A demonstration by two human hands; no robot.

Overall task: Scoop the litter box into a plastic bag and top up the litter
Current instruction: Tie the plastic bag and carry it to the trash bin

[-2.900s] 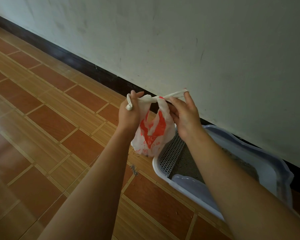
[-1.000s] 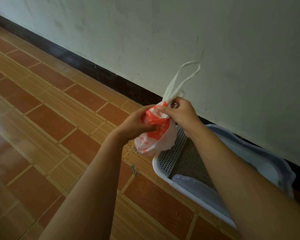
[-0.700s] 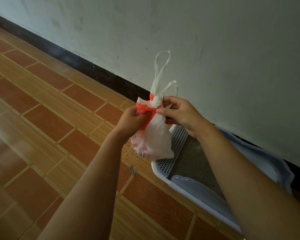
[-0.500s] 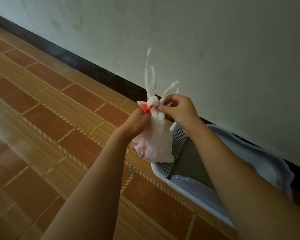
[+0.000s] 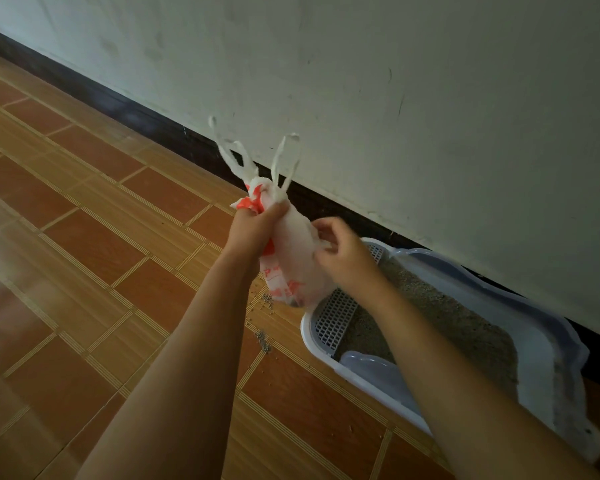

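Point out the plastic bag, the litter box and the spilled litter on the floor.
plastic bag (image 5: 297,251), head view, white middle of the bag
litter box (image 5: 326,352), head view, white front rim
spilled litter (image 5: 267,299), head view, grey grains on the floor tile

Dim, perhaps left-lit (edges warped)

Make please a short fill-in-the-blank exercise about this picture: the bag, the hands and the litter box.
1. The left hand grips the plastic bag just below its ____.
2. The bag's print is ____ on white.
3. The litter box stands on the floor against the ____.
4. Spilled litter grains lie on the ____ beside the box.

Missing words: knot; red; wall; floor
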